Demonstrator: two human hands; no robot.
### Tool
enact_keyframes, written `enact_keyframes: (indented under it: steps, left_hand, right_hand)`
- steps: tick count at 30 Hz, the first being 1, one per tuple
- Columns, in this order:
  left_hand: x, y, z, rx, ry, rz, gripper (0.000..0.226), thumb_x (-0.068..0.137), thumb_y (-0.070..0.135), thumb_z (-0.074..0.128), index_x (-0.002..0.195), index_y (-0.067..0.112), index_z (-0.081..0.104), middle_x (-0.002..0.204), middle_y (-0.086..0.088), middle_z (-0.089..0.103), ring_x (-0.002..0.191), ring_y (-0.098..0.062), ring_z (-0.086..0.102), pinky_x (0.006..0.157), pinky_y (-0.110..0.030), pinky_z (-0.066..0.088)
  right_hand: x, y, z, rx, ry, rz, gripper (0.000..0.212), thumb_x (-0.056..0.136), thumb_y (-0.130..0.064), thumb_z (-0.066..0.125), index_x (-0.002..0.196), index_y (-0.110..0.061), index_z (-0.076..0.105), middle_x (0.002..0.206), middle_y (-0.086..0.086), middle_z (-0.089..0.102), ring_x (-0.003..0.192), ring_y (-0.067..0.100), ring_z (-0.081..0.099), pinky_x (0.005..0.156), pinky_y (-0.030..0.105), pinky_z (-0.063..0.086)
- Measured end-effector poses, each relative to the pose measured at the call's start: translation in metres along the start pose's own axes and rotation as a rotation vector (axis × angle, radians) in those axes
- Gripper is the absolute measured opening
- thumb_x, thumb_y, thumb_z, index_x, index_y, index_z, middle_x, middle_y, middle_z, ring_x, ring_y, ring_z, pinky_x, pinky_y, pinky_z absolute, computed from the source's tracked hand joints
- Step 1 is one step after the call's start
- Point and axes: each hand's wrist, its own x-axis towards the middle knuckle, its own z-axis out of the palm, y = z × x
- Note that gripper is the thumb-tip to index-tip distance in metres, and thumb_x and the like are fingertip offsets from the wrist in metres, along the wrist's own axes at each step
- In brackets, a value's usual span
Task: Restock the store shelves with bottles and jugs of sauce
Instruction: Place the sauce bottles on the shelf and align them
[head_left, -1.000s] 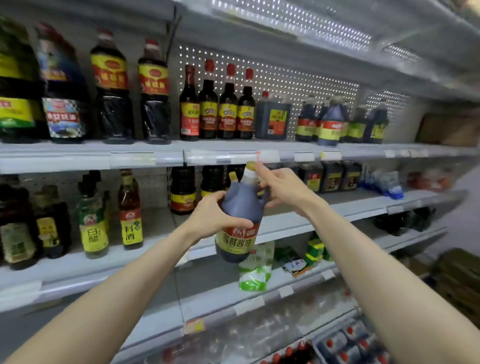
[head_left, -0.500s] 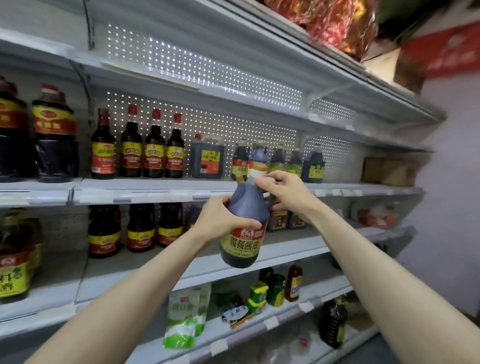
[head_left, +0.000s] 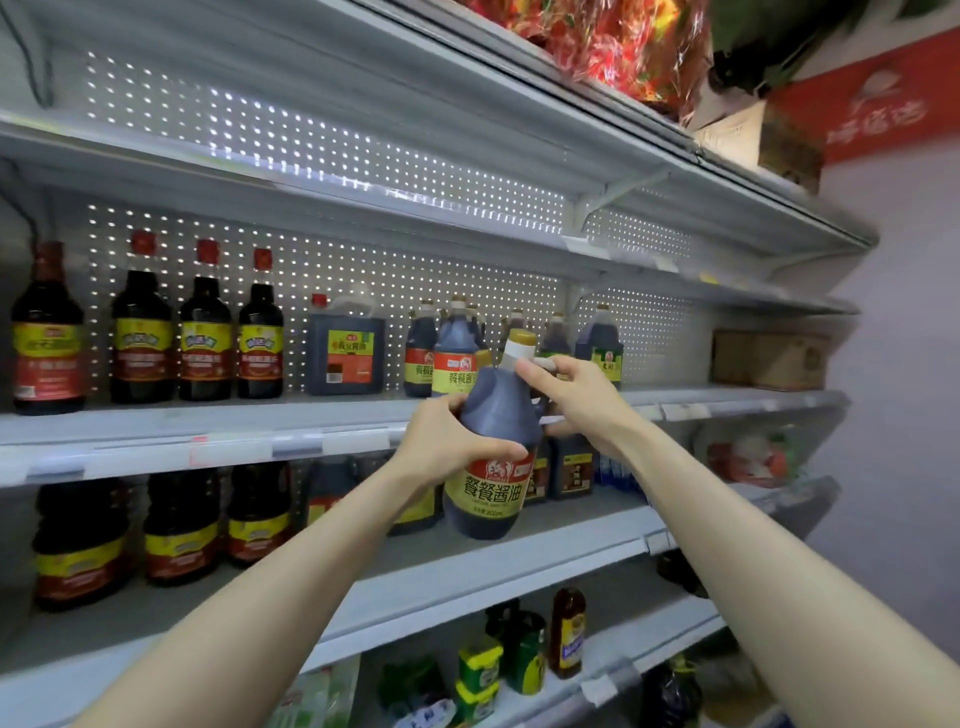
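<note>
I hold a dark soy sauce jug with a yellow cap and a red and yellow label, upright in front of the shelves. My left hand wraps around its body from the left. My right hand grips its neck and handle from the right. The jug hangs level with the front edge of the upper stocked shelf. Behind it on that shelf stand several matching jugs.
Tall sauce bottles and a square jug line the shelf's left part. A cardboard box sits at its right end. The shelf below holds more dark bottles; lower still are small jars.
The jug has risen and moved slightly right, from the lower shelf's level to the upper stocked shelf's edge. My view has tilted up and to the right. Both hands kept their grip.
</note>
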Motion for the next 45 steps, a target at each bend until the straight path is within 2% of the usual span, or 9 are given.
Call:
enact_keyframes:
  steps: [6,11,15,19,24,32,37,40,45]
  left_hand:
    - [0.083,-0.030,0.036,-0.013,0.040,0.032,0.082,0.047,0.039,0.092,0.118,0.013,0.061,0.109,0.003,0.068,0.097,-0.014,0.065,0.083,-0.034,0.057]
    - [0.142,-0.039,0.059,0.007,0.068,0.055,0.072,0.052,0.034,0.092,0.114,0.014,0.062,0.106,0.003,0.068,0.095,-0.012,0.064,0.080,-0.031,0.056]
    - [0.180,-0.044,0.072,0.014,0.108,0.061,0.073,0.053,0.034,0.091,0.117,0.013,0.061,0.107,0.003,0.068,0.096,-0.013,0.064,0.080,-0.031,0.056]
    - [0.214,-0.046,0.087,0.047,0.155,0.052,0.076,0.052,0.037,0.091,0.117,0.015,0.058,0.106,0.004,0.067,0.096,-0.014,0.064,0.080,-0.032,0.056]
    - [0.248,-0.048,0.106,0.090,0.234,0.044,0.079,0.051,0.039,0.090,0.118,0.014,0.057,0.106,0.004,0.066,0.096,-0.015,0.063,0.078,-0.032,0.056]
    - [0.304,-0.049,0.139,0.157,0.413,0.039,0.063,0.058,0.029,0.090,0.108,0.021,0.053,0.097,0.008,0.063,0.092,-0.011,0.061,0.073,-0.023,0.051]
    - [0.330,-0.061,0.149,0.214,0.505,0.009,0.058,0.057,0.026,0.091,0.103,0.021,0.056,0.093,0.008,0.065,0.091,-0.012,0.064,0.078,-0.030,0.056]
    - [0.344,-0.069,0.151,0.231,0.520,-0.022,0.059,0.056,0.027,0.091,0.103,0.019,0.057,0.095,0.005,0.067,0.092,-0.013,0.065,0.080,-0.032,0.057]
    - [0.356,-0.085,0.150,0.218,0.538,-0.081,0.067,0.051,0.030,0.092,0.109,0.011,0.063,0.100,-0.003,0.071,0.092,-0.017,0.068,0.083,-0.038,0.058]
  right_hand:
    - [0.074,0.037,-0.029,-0.051,0.008,-0.034,0.036,0.088,-0.039,0.066,0.107,-0.009,0.065,0.107,0.006,0.070,0.097,0.022,0.068,0.081,0.051,0.057]
    - [0.131,0.063,-0.050,0.003,-0.012,-0.048,0.040,0.087,-0.037,0.068,0.105,-0.001,0.062,0.091,0.013,0.066,0.078,0.024,0.062,0.082,0.059,0.052]
    - [0.171,0.077,-0.065,-0.004,-0.038,-0.093,0.023,0.087,-0.039,0.068,0.094,-0.016,0.066,0.096,0.006,0.070,0.092,0.024,0.067,0.085,0.054,0.055]
    - [0.206,0.091,-0.079,0.027,-0.059,-0.131,0.027,0.088,-0.036,0.067,0.100,-0.013,0.066,0.102,0.010,0.070,0.101,0.028,0.065,0.088,0.052,0.054]
    - [0.249,0.110,-0.099,0.090,-0.114,-0.195,0.033,0.088,-0.032,0.068,0.107,-0.006,0.064,0.100,0.011,0.070,0.088,0.021,0.066,0.074,0.037,0.056]
    - [0.333,0.146,-0.121,0.188,-0.243,-0.302,0.031,0.086,-0.032,0.071,0.099,-0.004,0.065,0.091,0.015,0.070,0.078,0.025,0.063,0.064,0.039,0.048]
    - [0.374,0.168,-0.120,0.232,-0.339,-0.332,0.016,0.087,-0.032,0.071,0.089,-0.017,0.065,0.088,0.004,0.071,0.077,0.019,0.065,0.057,0.028,0.046]
    - [0.391,0.180,-0.117,0.231,-0.362,-0.327,0.019,0.087,-0.035,0.070,0.092,-0.017,0.066,0.093,0.004,0.071,0.086,0.023,0.067,0.064,0.033,0.050]
    - [0.405,0.191,-0.109,0.261,-0.402,-0.331,0.018,0.089,-0.031,0.068,0.097,-0.015,0.064,0.089,-0.002,0.067,0.081,0.012,0.062,0.058,0.022,0.044]
